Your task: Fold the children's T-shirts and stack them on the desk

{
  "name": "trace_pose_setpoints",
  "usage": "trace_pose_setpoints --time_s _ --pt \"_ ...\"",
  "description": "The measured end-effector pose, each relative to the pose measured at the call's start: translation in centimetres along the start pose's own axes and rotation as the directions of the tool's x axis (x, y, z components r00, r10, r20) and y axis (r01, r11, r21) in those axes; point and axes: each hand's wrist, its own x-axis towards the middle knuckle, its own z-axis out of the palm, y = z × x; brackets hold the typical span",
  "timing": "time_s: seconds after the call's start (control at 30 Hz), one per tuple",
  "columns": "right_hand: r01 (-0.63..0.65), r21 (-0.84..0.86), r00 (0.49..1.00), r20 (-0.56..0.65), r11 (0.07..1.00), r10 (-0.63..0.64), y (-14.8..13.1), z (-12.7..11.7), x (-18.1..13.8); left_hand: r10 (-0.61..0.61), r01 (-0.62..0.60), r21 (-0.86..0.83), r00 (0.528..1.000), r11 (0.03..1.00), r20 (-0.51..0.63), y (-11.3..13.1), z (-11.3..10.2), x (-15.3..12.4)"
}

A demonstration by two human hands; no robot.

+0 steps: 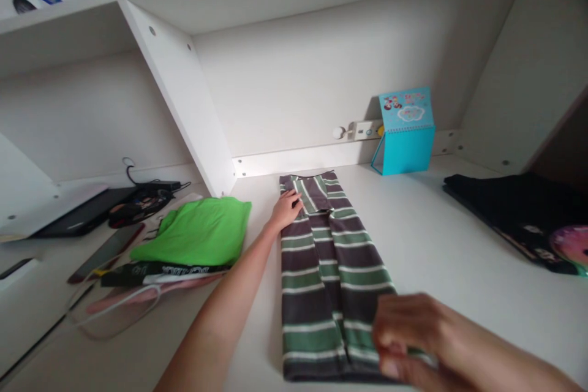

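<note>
A striped shirt (358, 251) in dark grey, green and white lies folded into a long narrow strip on the white desk (248, 343). My left hand (285, 211) rests on its upper left edge, near the far end, with the fingers laid on the cloth. At the near right corner is my right hand (408, 337), slightly blurred, its fingers curled in and thumb pressed close. Part of the shirt's edge shows beneath those fingers; the exact grip is hidden.
Left of the shirt lies a pile of folded clothes, a green one (197, 233) on top, beside a white cable, a phone (105, 251) and a black laptop (87, 214). A blue desk calendar (408, 147) stands behind by a power strip (365, 130). Black clothing (514, 208) lies right.
</note>
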Motion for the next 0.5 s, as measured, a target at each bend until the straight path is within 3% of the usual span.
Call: trace_pose_setpoints --time_s 0.13,0.23,0.3,0.4,0.5 --pt "-0.142 -0.211 0.983 -0.144 0.967 0.113 5.8 -2.8 5.8 -0.042 0.039 0.077 0.999 0.996 0.029 -0.1 0.1 0.2" --pt "-0.291 -0.424 0.949 -0.242 0.858 0.203 12.4 -1.9 9.8 -0.115 0.103 0.171 0.991 0.98 0.066 0.0 0.1 0.5" --pt "-0.392 -0.468 0.918 -0.256 0.792 0.303 15.8 -0.4 11.4 -0.157 0.136 0.213 0.984 0.968 0.086 0.1 0.1 0.5" --pt "-0.461 -0.45 0.887 -0.224 0.765 0.403 18.6 1.5 12.1 -0.192 0.165 0.23 0.976 0.959 0.1 0.2 0.2 0.4" --pt "-0.461 -0.444 0.887 -0.204 0.769 0.414 19.3 2.0 12.0 -0.215 0.186 0.245 0.971 0.952 0.1 0.2 0.5 0.5"
